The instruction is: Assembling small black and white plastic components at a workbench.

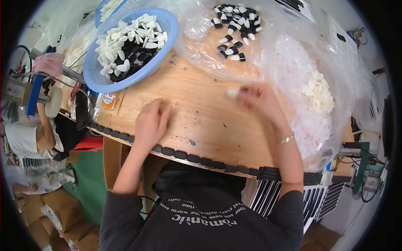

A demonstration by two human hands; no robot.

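Over the wooden tabletop (pixel 201 125), my right hand (pixel 260 100) pinches a small white piece with a black end (pixel 233 93) between thumb and fingers. To its left, my left hand (pixel 151 121) rests near the table's front edge with its fingers curled in. Whatever those fingers may hold is hidden. Beyond my left hand stands a blue plastic basin (pixel 171 31), tilted, with rounded white pieces (pixel 111 48) and black pieces (pixel 136 58) heaped in it. At the far side of the table lies a pile of joined black-and-white pieces (pixel 238 25).
Clear plastic sheeting (pixel 194 25) covers the back, and on the right a clear bag (pixel 293 79) holds white pieces (pixel 319 93). An orange-and-white packet (pixel 109 100) lies by the basin. Black padding (pixel 180 154) lines the front edge. Another person's arm (pixel 45 136) shows far left.
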